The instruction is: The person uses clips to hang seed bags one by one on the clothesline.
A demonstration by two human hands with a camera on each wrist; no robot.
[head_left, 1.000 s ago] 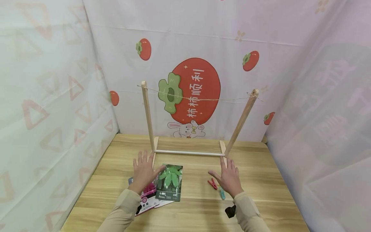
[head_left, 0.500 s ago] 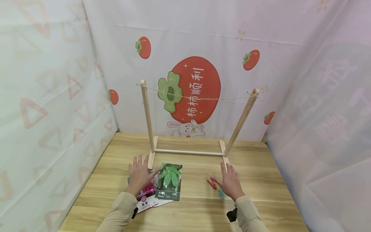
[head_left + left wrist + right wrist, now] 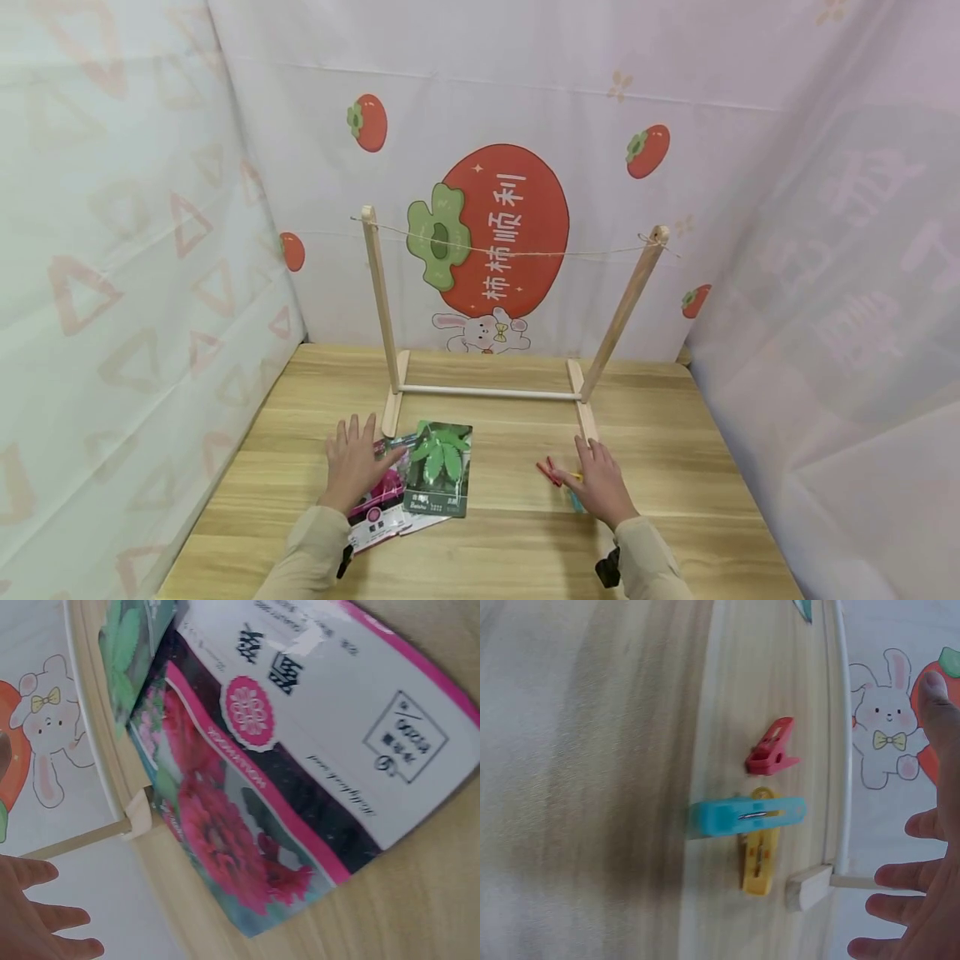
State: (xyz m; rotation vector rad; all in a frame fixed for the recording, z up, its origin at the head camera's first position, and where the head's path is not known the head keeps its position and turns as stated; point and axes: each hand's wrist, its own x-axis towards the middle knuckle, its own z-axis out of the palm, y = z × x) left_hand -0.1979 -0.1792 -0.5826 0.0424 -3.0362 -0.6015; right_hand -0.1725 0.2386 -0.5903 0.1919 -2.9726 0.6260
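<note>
My left hand (image 3: 351,467), fingers spread, hovers at the left side of the flower seed packet (image 3: 217,832), holding nothing. That packet shows pink-red blooms and the word Hollyhock. A dark green leaf-pictured packet (image 3: 438,471) overlaps it on the right, and part of another packet peeks out beneath. With its fingers apart and nothing held, my right hand (image 3: 602,485) is over the clothespins and partly hides them in the head view. In the right wrist view lie a red clothespin (image 3: 771,750), a blue clothespin (image 3: 746,815) and a yellow clothespin (image 3: 758,866), the blue crossing over the yellow.
Behind the packets stands a wooden frame (image 3: 622,317) with two posts and a white crossbar (image 3: 487,392). A thin string (image 3: 525,253) runs between the post tops. Printed cloth (image 3: 570,50) walls in the wooden table (image 3: 510,554) at the back and both sides.
Both hands have drawn back toward me, the left also moving slightly left and the right slightly right. Packets, clothespins and frame have stayed in place.
</note>
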